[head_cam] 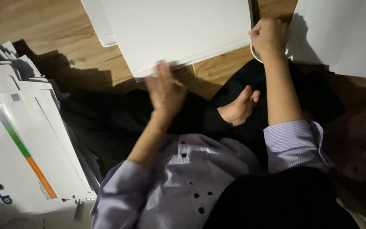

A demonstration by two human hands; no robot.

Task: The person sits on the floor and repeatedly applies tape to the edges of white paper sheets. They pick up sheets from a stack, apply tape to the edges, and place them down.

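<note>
wooden floor [43, 25] runs under everything, pale brown and partly in shadow. on it, straight ahead, lies a large white flat cardboard sheet [178, 29], folded flat with its near edge facing the person. a second white sheet [344, 34] lies at the upper right, well apart from the first. along the left side a fanned stack of flattened white cartons [26, 140] with coloured stripes leans across the floor. the person sits with dark trousers [119, 123] spread out and a bare foot [239, 108] tucked between the arms, wearing a pale lilac striped shirt [191, 178] with dark buttons. the left hand [165, 90] is blurred, fingers spread and released, palm down at the near edge of the big sheet, seemingly touching it. the right hand [269, 37] is clenched around a roll of tape [254, 51], only a thin curve of which shows below the knuckles, just beside the right corner of the big sheet.
</note>
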